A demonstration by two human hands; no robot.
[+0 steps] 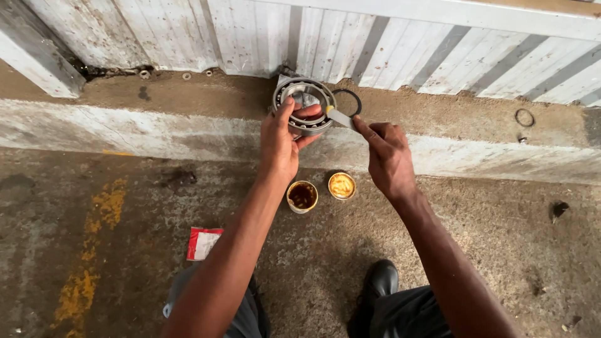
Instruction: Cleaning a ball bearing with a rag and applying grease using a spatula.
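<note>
Two hands (pixel 278 141) (pixel 388 156) work one bearing (pixel 305 105), two tins (pixel 302 196) (pixel 342 186).

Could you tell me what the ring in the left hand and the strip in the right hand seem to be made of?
The bearing ring looks like steel: grey, glossy rims with small bright balls between them. The flat strip is pale grey and thin, probably metal, though plastic cannot be ruled out.

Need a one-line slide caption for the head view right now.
Left hand holds a ball bearing on a ledge while right hand applies a flat blade to it, two tins below.
</note>
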